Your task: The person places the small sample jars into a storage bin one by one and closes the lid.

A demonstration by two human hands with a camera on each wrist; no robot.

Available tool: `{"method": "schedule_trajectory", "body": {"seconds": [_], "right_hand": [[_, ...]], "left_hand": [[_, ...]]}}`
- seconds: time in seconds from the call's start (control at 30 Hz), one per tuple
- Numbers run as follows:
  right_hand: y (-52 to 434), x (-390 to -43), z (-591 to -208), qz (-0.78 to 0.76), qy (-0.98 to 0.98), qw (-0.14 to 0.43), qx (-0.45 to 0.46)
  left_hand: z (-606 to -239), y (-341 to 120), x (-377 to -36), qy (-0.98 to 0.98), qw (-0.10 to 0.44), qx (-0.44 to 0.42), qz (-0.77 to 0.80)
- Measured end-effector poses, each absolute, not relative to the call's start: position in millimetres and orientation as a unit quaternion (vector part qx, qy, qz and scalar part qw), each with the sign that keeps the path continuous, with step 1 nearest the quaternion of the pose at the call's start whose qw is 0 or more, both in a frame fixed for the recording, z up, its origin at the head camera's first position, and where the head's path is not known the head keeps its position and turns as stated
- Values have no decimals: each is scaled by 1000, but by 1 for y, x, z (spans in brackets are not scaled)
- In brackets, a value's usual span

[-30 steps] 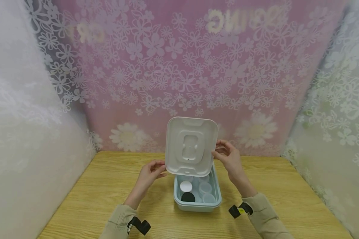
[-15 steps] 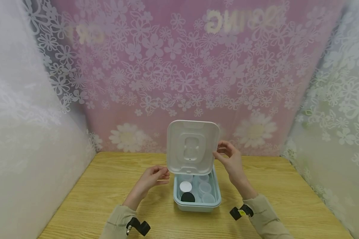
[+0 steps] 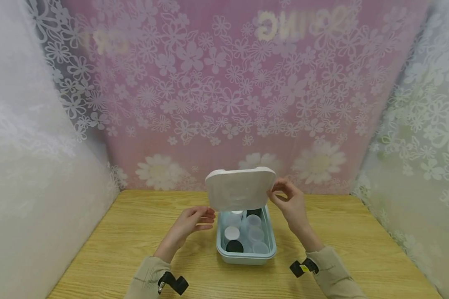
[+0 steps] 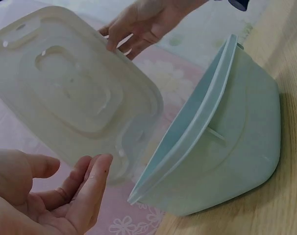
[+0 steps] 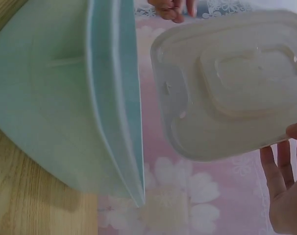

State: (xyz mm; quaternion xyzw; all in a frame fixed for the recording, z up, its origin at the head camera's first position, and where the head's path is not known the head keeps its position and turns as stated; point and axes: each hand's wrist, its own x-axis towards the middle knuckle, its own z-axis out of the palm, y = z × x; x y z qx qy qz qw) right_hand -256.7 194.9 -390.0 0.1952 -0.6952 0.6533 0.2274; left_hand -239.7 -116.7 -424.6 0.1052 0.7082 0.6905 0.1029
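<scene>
A white plastic lid (image 3: 241, 191) is held tilted above the light blue storage box (image 3: 245, 259), its recessed underside (image 4: 72, 93) showing in both wrist views. My right hand (image 3: 292, 203) pinches the lid's right edge between thumb and fingers. Near the lid's left lower corner is my left hand (image 3: 191, 224), its fingers loosely bent. In the left wrist view the left hand (image 4: 55, 196) has a gap between thumb and fingers, with nothing in it. Inside the box are several round-topped pieces, among them a white one (image 3: 232, 234), a black one (image 3: 235, 246) and translucent ones (image 3: 256, 234).
The box stands on a wood-grain table (image 3: 149, 232). A pink flowered curtain (image 3: 224, 104) hangs behind the table, with pale sheets (image 3: 426, 166) at both sides. Each wrist carries a small black camera (image 3: 173, 283).
The lid has tipped to a flatter angle, its top edge coming down, and more of the box's contents show. My left hand has come off the lid's edge; my right hand keeps its grip.
</scene>
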Motion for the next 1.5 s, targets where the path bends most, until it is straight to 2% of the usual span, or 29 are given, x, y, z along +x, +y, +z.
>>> {"method": "schedule_trajectory", "body": {"seconds": [0.17,0.47,0.8,0.9,1.03,1.3,1.5], "right_hand": [[197,-258,-397,647,-686,236,234],[206,-261,-408,649,-659,213,315],[208,-262,-414,614,-676,273,302],[208,-261,-414,622,-675,275,286],[208,-257,-414,644,-684,236,248],[212,-244,-413,663,-726,88,161],[217,-238,-409,676,-725,-8,130]], "left_hand": [[-420,-113,-241,700,91,104,700],[-417,-111,-239,715,72,85,690],[-415,-103,-241,654,69,81,749],[-413,-100,-242,632,65,75,769],[-412,-98,-244,614,48,59,786],[-411,-95,-247,599,31,50,799],[-415,-94,-251,597,26,48,801]]}}
